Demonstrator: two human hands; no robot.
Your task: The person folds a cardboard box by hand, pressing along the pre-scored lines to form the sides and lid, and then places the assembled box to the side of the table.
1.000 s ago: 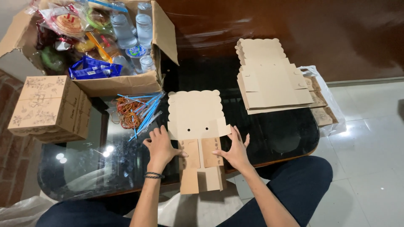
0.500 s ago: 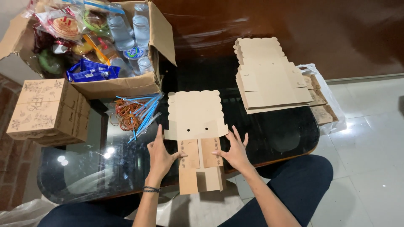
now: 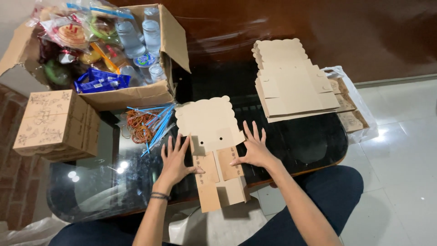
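The dark glass-topped bench is carrying everything. The big open cardboard box is holding water bottles and snack packets. The flat tan scalloped carton blank is lying at the near edge (lower flaps overhanging). Since 1 second ago, the 2 hands, left and right, are spreading flatter, fingers open, pressing its flaps without gripping.

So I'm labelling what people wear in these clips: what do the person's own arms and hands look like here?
Both forearms are bare, with no sleeves and no gloves. The left hand has a dark band around its wrist. The right hand shows nothing on its wrist. No rings are visible on the fingers.
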